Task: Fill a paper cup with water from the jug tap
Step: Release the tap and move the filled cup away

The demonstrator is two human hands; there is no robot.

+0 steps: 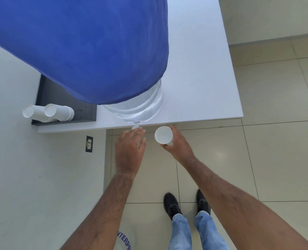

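The right hand [176, 143] has its fingers curled round an upright paper cup [163, 135], mouth open, just right of the tap [136, 125]; the left hand [129, 150] reaches the tap, fingers loosely together — its grip is hidden; the blue-covered jug [95, 51] stands on the white counter [203, 87].

Bare forearms w/ no sleeves, light blue jeans [181, 231], black lace-up shoes [172, 204] w/ dark soles
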